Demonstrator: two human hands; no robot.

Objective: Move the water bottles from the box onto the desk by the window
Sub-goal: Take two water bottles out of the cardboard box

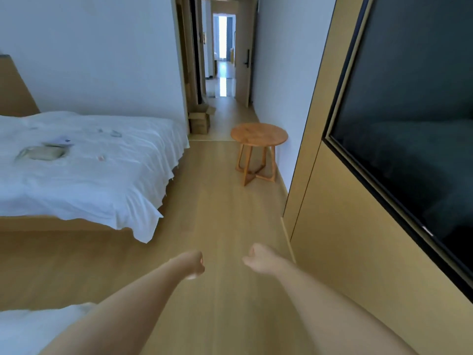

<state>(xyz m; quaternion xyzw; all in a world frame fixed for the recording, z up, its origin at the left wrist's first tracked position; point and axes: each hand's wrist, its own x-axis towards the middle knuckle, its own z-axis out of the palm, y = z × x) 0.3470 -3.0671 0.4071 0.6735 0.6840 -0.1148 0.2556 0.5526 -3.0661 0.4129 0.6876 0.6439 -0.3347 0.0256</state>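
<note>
While both arms reach forward over the wooden floor [222,201], the left hand [195,263] and the right hand [256,257] hang side by side with a gap between them, each with its fingers curled in and nothing held. No bottle is in either hand, and no water bottles can be seen anywhere in the view.

Straight ahead and well apart from the hands, an open cardboard box [201,119] sits on the floor at the mouth of the hallway, just past the corner of the bed [102,170] and tight against the wall on the left side. Its flaps stand open; what it holds cannot be made out from here. It lies a little left of the line between the hands, so the left hand is probably slightly nearer, though both are far off.

A round wooden side table [259,135] stands to the right of the path, near the box. The desk by the window is not in view.
</note>
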